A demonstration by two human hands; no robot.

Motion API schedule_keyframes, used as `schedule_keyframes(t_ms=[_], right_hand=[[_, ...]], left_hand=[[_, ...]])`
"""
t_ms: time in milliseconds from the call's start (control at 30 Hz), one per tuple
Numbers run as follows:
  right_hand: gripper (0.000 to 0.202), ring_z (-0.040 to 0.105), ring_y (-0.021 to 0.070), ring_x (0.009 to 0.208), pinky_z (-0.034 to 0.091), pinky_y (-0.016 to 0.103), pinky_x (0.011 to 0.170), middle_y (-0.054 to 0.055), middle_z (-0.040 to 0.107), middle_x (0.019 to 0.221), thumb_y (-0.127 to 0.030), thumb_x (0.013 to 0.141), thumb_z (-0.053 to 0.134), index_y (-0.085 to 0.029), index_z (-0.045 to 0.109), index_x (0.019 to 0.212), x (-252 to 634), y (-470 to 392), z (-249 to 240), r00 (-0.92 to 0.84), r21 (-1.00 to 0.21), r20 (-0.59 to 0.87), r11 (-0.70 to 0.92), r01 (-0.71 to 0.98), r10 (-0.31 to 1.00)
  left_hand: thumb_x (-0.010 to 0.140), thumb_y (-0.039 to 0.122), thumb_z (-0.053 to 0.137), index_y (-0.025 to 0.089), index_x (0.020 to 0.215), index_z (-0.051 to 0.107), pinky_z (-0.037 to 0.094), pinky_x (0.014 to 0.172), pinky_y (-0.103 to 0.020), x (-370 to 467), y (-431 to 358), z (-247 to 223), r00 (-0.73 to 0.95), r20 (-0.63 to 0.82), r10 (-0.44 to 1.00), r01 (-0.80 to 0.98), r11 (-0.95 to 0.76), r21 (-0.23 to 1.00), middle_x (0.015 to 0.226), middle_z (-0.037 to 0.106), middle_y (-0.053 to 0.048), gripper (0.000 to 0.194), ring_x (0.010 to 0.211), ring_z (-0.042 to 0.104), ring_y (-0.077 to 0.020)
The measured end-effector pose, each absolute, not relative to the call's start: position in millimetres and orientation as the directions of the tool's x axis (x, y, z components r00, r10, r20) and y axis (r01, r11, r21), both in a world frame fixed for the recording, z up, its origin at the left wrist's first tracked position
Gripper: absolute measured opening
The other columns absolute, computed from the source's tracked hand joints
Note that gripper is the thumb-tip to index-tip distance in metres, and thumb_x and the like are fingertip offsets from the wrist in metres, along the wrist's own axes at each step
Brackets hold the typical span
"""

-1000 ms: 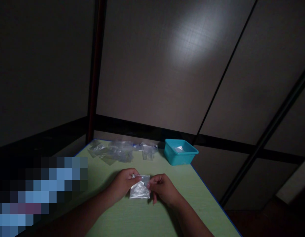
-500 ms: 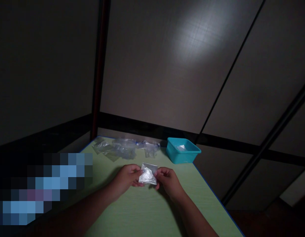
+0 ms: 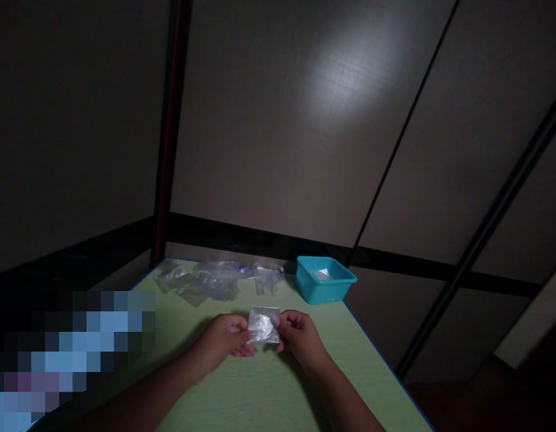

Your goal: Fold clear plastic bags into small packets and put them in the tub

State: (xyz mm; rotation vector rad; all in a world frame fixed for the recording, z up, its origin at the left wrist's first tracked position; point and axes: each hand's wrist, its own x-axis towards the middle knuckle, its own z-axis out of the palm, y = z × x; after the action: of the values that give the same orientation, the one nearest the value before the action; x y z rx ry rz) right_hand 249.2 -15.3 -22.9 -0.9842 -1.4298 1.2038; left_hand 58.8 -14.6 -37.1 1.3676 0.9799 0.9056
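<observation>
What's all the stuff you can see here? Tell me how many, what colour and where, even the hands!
Held packet: one, clear and silvery, between the hands
Plastic bags: several, overlapping so not countable, clear, far left of the table
Tub: one, turquoise, far right of the table
Shiny piece: at least one, silvery white, inside the tub
Table: one, light green with blue edge, under everything
Wall panels: several, greyish brown, behind
Post: one, dark reddish, back left
Pixelated patch: one, mostly blue, lower left, contents hidden
Left hand: one, bare, at the packet's left side
Right hand: one, bare, at its right side
</observation>
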Motion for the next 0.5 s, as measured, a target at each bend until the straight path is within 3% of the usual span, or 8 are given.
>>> schedule_keyframes(t_ms=[500], right_hand=[[0.035,0.043,0.0064,0.035,0.030,0.017,0.036,-0.004,0.050,0.042,-0.045,0.064,0.067,-0.013,0.053,0.059,250.6,-15.9,-22.5,-0.158,-0.974,0.221,0.226,0.016,0.962]], left_hand=[[0.059,0.048,0.065,0.015,0.072,0.057,0.039,0.050,-0.021,60.5,-16.9,-35.6,0.390,0.035,0.920,0.085,-0.074,0.994,0.068,0.065,-0.002,0.037,0.055,0.060,-0.0141]])
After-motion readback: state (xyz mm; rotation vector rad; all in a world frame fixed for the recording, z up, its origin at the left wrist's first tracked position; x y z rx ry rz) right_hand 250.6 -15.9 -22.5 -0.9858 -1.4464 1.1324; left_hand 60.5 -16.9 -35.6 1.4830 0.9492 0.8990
